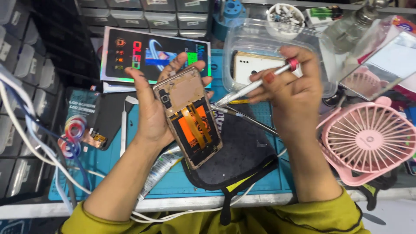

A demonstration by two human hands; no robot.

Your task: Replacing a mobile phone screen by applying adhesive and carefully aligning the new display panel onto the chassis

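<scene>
Above blue mat (260,173): left hand (149,108) gripping opened phone (188,115), right hand (290,93) pinching craft knife (253,86) — 1 slip, likely sliced orange ribbon cable (195,128).

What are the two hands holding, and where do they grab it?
The left hand holds an opened phone by its long edges. The right hand pinches a silver screwdriver near its upper end.

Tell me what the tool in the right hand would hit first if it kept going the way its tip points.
Probably the opened phone in the left hand: the right hand aims its tool at the phone's right edge, though depth is unclear.
</scene>
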